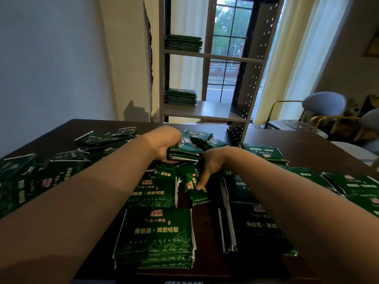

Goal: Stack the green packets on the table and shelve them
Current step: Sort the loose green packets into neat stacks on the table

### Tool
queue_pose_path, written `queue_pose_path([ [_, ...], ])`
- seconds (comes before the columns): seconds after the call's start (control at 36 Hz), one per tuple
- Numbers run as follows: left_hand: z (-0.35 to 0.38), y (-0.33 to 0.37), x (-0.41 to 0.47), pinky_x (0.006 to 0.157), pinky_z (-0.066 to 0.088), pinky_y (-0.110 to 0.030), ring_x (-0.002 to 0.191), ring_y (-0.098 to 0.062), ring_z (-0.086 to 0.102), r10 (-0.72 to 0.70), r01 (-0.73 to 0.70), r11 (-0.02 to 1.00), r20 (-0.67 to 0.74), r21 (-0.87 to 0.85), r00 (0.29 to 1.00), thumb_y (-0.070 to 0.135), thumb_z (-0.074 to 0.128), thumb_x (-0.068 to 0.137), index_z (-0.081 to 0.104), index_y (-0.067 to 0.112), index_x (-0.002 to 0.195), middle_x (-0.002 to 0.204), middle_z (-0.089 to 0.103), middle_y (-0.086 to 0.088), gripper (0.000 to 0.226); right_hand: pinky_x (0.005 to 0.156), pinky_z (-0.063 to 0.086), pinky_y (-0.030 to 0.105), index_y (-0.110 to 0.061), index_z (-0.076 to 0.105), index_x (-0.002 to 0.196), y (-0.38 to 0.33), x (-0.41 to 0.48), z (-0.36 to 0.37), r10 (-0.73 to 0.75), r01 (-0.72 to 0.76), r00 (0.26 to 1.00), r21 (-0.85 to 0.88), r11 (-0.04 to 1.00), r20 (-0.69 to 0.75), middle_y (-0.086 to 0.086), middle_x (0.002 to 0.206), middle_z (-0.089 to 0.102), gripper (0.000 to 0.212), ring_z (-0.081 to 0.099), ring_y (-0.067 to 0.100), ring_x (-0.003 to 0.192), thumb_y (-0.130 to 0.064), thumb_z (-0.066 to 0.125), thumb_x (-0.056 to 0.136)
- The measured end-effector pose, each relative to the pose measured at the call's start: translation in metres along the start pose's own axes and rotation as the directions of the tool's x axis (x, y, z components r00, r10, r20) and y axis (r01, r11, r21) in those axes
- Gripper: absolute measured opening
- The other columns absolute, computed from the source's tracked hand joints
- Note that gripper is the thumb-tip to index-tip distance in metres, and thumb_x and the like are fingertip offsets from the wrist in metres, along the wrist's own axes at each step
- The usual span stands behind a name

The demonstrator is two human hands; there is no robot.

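Note:
Green packets with white and pink print lie scattered over the dark table point(303, 144). My left hand point(164, 144) grips a small stack of packets point(183, 153) held above the table's middle. Just below it, my right hand point(207, 169) pinches a single tilted packet point(193, 186) lying among the others. A neat pile of packets point(155, 236) sits near the front edge, with another dark pile point(256, 226) to its right. Behind the table stands a shelf unit point(213, 56) holding two stacks of packets, an upper stack point(183, 43) and a lower stack point(180, 96).
Loose packets spread to the far left point(18, 177) and far right point(352, 183) of the table. A window with curtains is behind the shelf. Chairs with gold frames point(322, 107) stand at the right. A white wall is at the left.

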State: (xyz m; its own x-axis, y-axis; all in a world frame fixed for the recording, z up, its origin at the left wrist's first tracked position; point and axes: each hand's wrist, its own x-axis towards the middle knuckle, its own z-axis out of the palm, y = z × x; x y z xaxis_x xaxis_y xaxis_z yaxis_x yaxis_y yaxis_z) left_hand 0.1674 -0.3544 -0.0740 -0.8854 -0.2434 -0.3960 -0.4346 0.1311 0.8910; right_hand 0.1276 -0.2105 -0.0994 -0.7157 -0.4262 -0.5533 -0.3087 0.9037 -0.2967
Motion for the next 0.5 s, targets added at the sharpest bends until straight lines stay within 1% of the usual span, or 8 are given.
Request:
queue_pose_path([
  [0.14,0.000,0.005,-0.006,0.041,0.054,-0.034,0.063,-0.026,0.062,0.041,-0.042,0.994,-0.011,-0.097,0.999,-0.003,0.038,0.100,0.042,0.010,0.085,0.081,0.058,-0.014,0.020,0.104,0.045,0.044,-0.004,0.056,0.130,0.011,0.000,-0.006,0.051,0.010,0.953,0.200,0.980,-0.298,0.013,0.130,0.059,0.067,0.054,0.034,0.124,-0.012,0.086,0.070],
  [0.19,0.001,0.007,-0.008,0.036,0.052,-0.035,0.052,-0.026,0.064,0.055,-0.060,0.988,-0.042,-0.145,0.998,-0.001,0.038,0.101,0.042,0.010,0.088,0.079,0.058,-0.014,0.018,0.099,0.051,0.040,-0.005,0.058,0.125,0.016,0.000,-0.008,0.083,0.025,0.925,0.277,0.960,-0.372,0.011,0.122,0.061,0.060,0.059,0.030,0.114,-0.007,0.084,0.071],
  [0.25,0.000,0.008,-0.009,0.032,0.051,-0.035,0.037,-0.023,0.063,0.061,-0.073,0.978,-0.065,-0.194,0.996,0.000,0.038,0.102,0.043,0.007,0.104,0.081,0.059,-0.015,0.008,0.095,0.053,0.038,-0.005,0.057,0.121,0.020,-0.002,-0.011,0.122,0.043,0.902,0.368,0.929,-0.414,0.009,0.116,0.060,0.054,0.059,0.028,0.109,-0.004,0.082,0.073],
  [0.31,0.000,0.006,-0.006,0.029,0.048,-0.035,0.034,-0.022,0.061,0.069,-0.096,0.966,-0.119,-0.240,0.990,0.000,0.036,0.103,0.035,0.010,0.122,0.086,0.059,-0.017,0.022,0.093,0.054,0.037,-0.004,0.055,0.118,0.024,-0.002,-0.015,0.162,0.068,0.876,0.449,0.891,-0.454,0.010,0.112,0.059,0.049,0.059,0.028,0.105,-0.001,0.080,0.075],
  [0.33,-0.002,0.006,-0.003,0.029,0.047,-0.035,0.034,-0.022,0.061,0.078,-0.111,0.960,-0.136,-0.255,0.988,0.001,0.035,0.104,0.034,0.012,0.124,0.088,0.059,-0.017,0.023,0.092,0.055,0.039,-0.001,0.055,0.115,0.026,-0.003,-0.017,0.176,0.088,0.864,0.485,0.870,-0.472,0.012,0.111,0.061,0.045,0.061,0.029,0.104,0.001,0.078,0.076],
  [0.42,-0.004,0.003,0.000,0.041,0.053,-0.031,0.045,-0.024,0.066,0.034,-0.108,0.940,-0.225,-0.323,0.974,0.006,0.033,0.106,0.041,0.011,0.113,0.092,0.061,-0.013,0.012,0.086,0.058,0.042,0.000,0.060,0.108,0.033,-0.007,-0.022,0.197,0.188,0.831,0.596,0.781,-0.521,0.019,0.105,0.066,0.025,0.064,0.029,0.088,0.006,0.063,0.084],
  [0.44,-0.004,0.001,0.006,0.050,0.052,-0.026,0.053,-0.021,0.064,0.062,-0.138,0.936,-0.235,-0.324,0.970,0.006,0.035,0.105,0.047,0.010,0.101,0.088,0.060,-0.009,0.013,0.081,0.056,0.041,0.000,0.060,0.102,0.034,-0.011,-0.024,0.194,0.249,0.816,0.634,0.732,-0.544,0.019,0.098,0.065,0.016,0.062,0.028,0.082,0.006,0.056,0.087],
  [0.5,-0.001,-0.002,0.009,0.059,0.047,-0.022,0.061,-0.014,0.055,0.128,-0.213,0.915,-0.255,-0.343,0.958,0.002,0.040,0.101,0.048,0.012,0.080,0.078,0.056,-0.003,0.025,0.070,0.055,0.038,-0.005,0.058,0.088,0.034,-0.018,-0.028,0.217,0.342,0.789,0.703,0.623,-0.575,0.016,0.086,0.061,0.014,0.060,0.027,0.075,0.005,0.049,0.090],
])
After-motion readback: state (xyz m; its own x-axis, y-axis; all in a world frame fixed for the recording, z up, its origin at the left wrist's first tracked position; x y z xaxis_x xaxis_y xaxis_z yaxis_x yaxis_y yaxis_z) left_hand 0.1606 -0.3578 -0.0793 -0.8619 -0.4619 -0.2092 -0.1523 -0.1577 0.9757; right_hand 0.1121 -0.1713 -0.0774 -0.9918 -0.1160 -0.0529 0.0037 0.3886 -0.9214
